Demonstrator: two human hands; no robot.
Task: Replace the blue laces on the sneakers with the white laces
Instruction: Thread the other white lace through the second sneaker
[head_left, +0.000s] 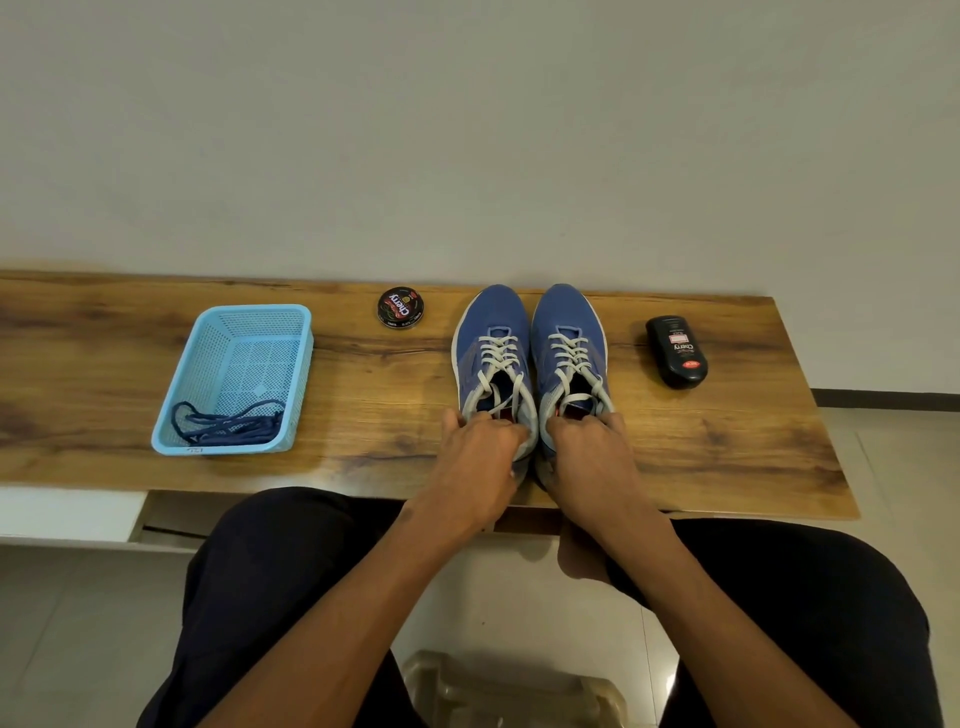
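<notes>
Both hands grip the sneakers' heels near the bench's front edge.

Round polish tin near wall, black polish bottle lying on wooden table

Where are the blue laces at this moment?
In the head view the blue laces lie bunched at the near end of the light blue basket, on the left of the wooden bench, well apart from the sneakers.
</notes>
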